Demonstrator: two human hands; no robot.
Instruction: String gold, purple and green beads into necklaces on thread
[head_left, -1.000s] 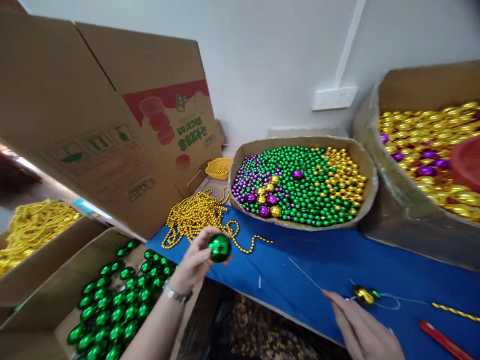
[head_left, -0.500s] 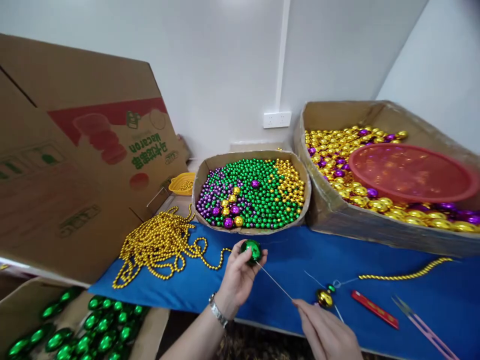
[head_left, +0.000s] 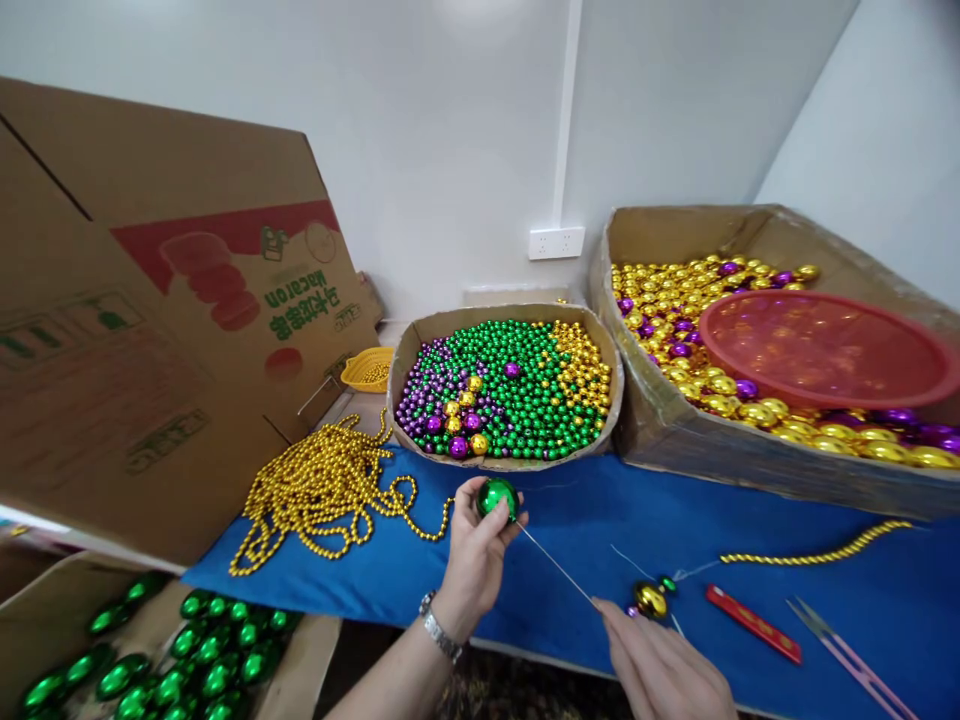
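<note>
A large shiny green ball (head_left: 496,499) is held in the fingers of my left hand (head_left: 476,555), which wears a silver watch on its wrist. From the ball's lower side a thin pale strand (head_left: 559,566) runs down to the right, its far end pinched in my right hand (head_left: 660,655). Just above my right hand, a gold ball (head_left: 649,600) with smaller green and purple beads lies on the blue cloth (head_left: 555,600). A gold twisted bead strand (head_left: 817,552) extends to the right of them.
An oval box (head_left: 617,400) of small beads stands ahead, beside a larger box (head_left: 675,450) with a red tray (head_left: 825,345). Gold bead strings (head_left: 315,490), a red cutter (head_left: 754,622), tweezers (head_left: 847,655) and a tall carton (head_left: 165,330) surround the cloth.
The view has shifted slightly. My right hand has moved a little right and down with the strand; my left hand has shifted slightly left, still holding the green ball.
</note>
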